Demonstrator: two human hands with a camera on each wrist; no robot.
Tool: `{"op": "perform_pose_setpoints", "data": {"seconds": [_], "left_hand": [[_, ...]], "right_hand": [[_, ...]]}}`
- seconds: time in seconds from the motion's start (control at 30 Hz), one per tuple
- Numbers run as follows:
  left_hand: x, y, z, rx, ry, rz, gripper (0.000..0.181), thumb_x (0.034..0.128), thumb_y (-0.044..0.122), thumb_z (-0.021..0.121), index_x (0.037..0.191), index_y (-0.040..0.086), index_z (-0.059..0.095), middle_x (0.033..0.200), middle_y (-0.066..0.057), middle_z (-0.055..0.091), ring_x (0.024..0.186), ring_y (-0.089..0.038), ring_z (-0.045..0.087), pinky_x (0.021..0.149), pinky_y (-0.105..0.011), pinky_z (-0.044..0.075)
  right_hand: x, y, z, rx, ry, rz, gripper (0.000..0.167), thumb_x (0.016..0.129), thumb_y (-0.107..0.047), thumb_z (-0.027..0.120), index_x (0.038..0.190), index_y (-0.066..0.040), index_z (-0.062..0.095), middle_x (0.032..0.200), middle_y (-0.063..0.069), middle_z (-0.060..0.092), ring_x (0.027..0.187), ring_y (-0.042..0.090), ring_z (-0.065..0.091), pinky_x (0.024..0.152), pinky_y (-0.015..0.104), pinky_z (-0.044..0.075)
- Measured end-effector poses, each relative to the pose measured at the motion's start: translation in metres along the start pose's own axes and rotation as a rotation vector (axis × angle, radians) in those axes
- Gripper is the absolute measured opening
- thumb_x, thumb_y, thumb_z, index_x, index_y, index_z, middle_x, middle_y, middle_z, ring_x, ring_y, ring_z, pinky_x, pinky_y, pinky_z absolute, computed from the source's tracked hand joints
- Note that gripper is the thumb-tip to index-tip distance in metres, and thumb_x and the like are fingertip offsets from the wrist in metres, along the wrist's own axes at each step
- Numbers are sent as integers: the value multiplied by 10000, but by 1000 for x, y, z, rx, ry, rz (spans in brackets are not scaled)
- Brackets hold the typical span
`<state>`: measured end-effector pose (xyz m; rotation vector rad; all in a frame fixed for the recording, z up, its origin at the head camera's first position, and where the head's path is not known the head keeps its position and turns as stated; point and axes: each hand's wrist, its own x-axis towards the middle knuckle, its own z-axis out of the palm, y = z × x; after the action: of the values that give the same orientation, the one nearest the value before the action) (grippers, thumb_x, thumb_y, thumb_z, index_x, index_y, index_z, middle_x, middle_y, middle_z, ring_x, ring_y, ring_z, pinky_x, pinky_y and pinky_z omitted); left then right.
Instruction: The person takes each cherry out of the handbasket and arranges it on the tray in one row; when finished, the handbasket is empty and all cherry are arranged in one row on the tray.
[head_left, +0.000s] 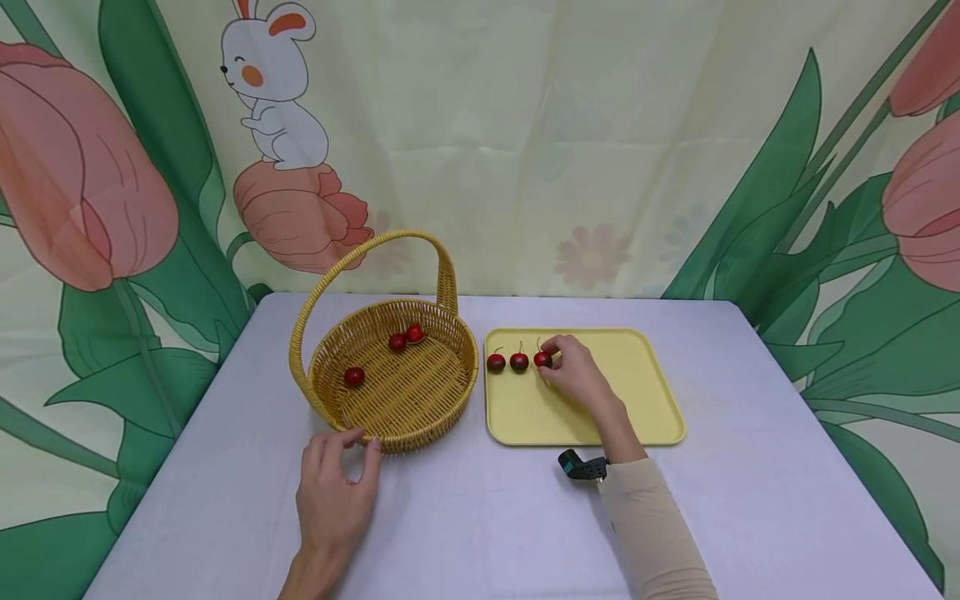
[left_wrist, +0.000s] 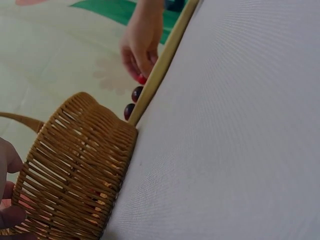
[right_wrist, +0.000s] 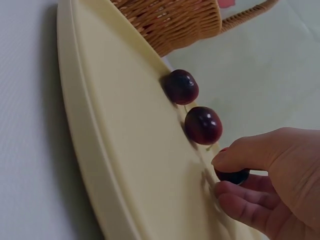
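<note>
At the yellow tray [head_left: 634,379], the right hand [head_left: 576,372] pinches a partly hidden cherry [head_left: 541,358] beside two stemmed cherries [head_left: 519,362]. Left of the tray, the left hand [head_left: 334,490] grips a wicker basket [head_left: 408,392] containing three cherries [head_left: 354,377].

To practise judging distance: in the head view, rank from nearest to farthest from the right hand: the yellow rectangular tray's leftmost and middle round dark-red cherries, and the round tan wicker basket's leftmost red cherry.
1. Middle dark-red cherry: row centre, yellow tray.
2. Leftmost dark-red cherry: by tray's left edge.
3. Leftmost red cherry: left side inside tan wicker basket.
</note>
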<state>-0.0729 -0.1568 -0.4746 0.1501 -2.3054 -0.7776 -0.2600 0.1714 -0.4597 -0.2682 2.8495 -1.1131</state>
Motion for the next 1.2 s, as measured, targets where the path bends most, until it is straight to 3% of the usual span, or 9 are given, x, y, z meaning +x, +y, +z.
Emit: {"op": "perform_pose_setpoints", "data": {"seconds": [0.47,0.73,1.0,1.2], "left_hand": [[1,-1,-1,-7,5,4,245,834,171,777,1025,46,688,961,-83,606,924,-230,593,711,-428,510],[1,0,-2,-9,8,4,243,830,163,776,1022,42,689,961,-84,607,927,-232,601,719,-418,505],[0,-1,-1,-16,8,9,231,827,158,776,1010,46,689,955,-74,608,924,-227,607,717,-401,502],[0,-3,0,-36,28,30,227,819,147,783,1003,45,696,950,-66,617,926,-217,616,738,-260,450]], "right_hand": [[3,2,2,0,-17,4,396,892,-153,734,1218,22,592,1184,184,606,954,264,646,828,377,553],[1,-4,-5,-31,2,-19,443,897,-198,737,1264,0,586,1262,176,573,966,278,641,837,390,548],[-5,-27,-17,-24,61,-91,468,905,-214,726,1294,2,580,1269,166,562,893,240,630,753,336,519],[-2,-61,-13,16,99,-203,413,895,-221,736,1241,-40,603,1251,156,582,834,215,637,680,303,521]]}}
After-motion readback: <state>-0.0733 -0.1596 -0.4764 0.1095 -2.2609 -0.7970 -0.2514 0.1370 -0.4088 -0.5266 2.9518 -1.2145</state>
